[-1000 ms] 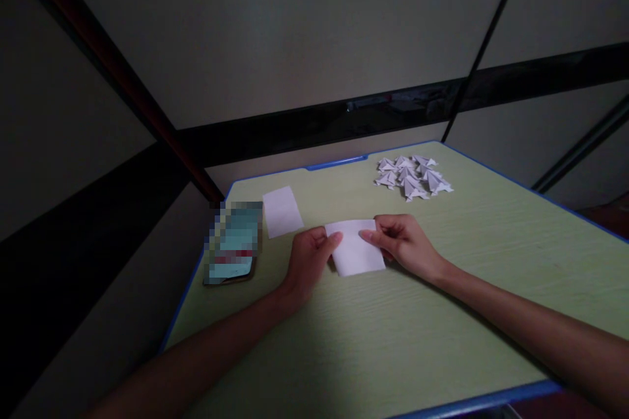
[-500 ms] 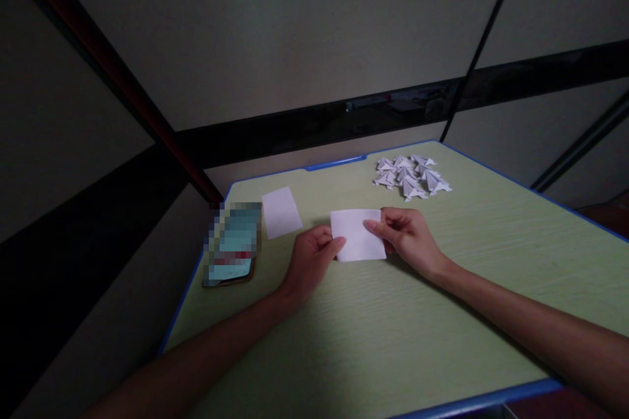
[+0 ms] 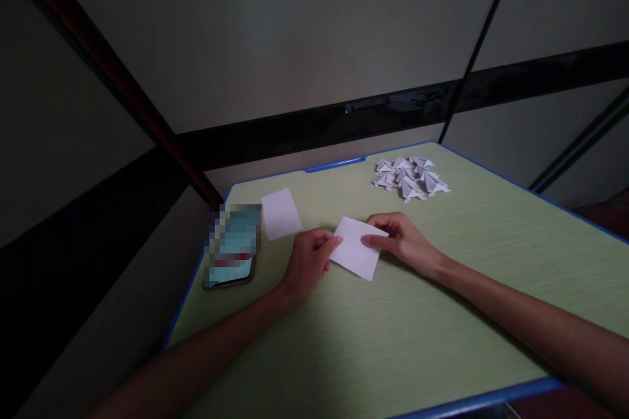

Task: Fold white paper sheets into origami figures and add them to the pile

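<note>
A small white sheet of paper is held above the middle of the table, turned at a slant. My left hand pinches its left corner, thumb on top and fingers curled beneath. On the right side my right hand grips the paper between its thumb, laid over the top face, and fingers mostly hidden behind. Another white sheet of paper lies flat beyond my left hand. Several folded white paper figures with pointed tips sit grouped beyond my right hand.
A phone, its screen partly pixelated, lies near the table's left edge. The light green table has a blue rim and a blue strip at its far edge. Behind it stand grey panels with a glossy black band.
The held paper has rotated clockwise, from nearly square-on to slanted, with its lower corner now nearer me. Both hands keep hold of it; my right fingers have shifted along its edge.
</note>
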Motion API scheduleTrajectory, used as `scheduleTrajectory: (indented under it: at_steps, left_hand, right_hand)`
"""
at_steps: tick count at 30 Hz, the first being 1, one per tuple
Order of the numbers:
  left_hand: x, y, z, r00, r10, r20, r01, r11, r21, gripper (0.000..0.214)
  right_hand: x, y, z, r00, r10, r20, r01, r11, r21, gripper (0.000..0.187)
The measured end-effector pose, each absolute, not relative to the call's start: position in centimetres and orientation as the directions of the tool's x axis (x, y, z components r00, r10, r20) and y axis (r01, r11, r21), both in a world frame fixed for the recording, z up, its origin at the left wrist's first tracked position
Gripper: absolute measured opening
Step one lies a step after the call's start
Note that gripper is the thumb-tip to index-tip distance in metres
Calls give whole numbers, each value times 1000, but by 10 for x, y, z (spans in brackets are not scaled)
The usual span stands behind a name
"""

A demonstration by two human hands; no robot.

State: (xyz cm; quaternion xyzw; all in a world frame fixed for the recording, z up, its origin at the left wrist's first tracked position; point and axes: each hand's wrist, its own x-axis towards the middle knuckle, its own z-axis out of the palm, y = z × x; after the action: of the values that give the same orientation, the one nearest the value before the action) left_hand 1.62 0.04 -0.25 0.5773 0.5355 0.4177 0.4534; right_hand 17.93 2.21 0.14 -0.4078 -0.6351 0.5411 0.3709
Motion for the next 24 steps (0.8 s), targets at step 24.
scheduleTrajectory:
  at_steps: [24]
  left_hand:
    - [16,-1,1,408,911,64,239,-174,955,21]
  right_hand:
    - [179,15,3,-469,878,-95,63,-74,-995,31]
